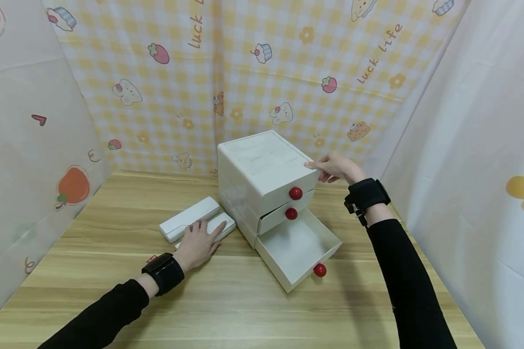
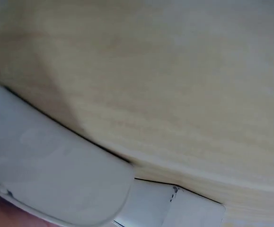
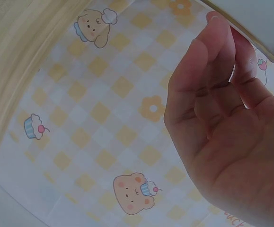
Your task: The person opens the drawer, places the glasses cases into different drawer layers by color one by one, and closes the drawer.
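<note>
A white desktop drawer cabinet [image 1: 262, 155] stands on the table with red round knobs on three drawers. Its bottom drawer [image 1: 303, 237] is pulled far out, while the middle drawer [image 1: 275, 219] sits slightly out and tilted. My right hand [image 1: 338, 167] holds the cabinet's upper right edge; in the right wrist view its fingers [image 3: 215, 47] curl with the tips at that edge. Left of the cabinet lie two slim white cases. My left hand [image 1: 197, 245] rests on the nearer case [image 1: 221, 224], fingers spread and fairly straight. The farther case [image 1: 191, 217] lies just beyond.
Wooden table [image 1: 227, 310] extends in front of the cabinet. Behind it hangs a yellow checked curtain [image 1: 166, 102] with cartoon prints, and white curtains [image 1: 471, 121] close off both sides. The bottom drawer's red knob [image 1: 319, 270] juts toward the front right.
</note>
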The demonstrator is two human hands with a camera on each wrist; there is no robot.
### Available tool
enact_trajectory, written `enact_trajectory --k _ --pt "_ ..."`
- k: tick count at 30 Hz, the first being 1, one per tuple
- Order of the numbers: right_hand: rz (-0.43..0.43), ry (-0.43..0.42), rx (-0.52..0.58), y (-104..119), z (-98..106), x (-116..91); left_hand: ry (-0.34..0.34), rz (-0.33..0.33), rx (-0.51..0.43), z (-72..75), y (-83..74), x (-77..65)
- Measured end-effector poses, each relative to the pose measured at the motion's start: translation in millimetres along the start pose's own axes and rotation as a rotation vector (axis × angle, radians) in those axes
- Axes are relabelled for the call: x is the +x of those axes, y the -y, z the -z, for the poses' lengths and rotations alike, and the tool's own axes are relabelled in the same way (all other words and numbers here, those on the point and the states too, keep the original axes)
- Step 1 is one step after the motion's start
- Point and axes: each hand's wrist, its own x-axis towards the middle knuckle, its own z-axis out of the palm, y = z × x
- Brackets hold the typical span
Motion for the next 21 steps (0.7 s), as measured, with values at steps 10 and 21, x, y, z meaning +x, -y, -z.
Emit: enact_trajectory --k 10,21 --pt "-0.001 0.014 0.0 0 0 0 -0.097 -0.101 -0.038 20.1 -5.2 -9.9" --pt "-0.004 0.011 -0.005 1 0 -1 -0.395 -0.501 -0.039 51.1 -46.5 -13.1"
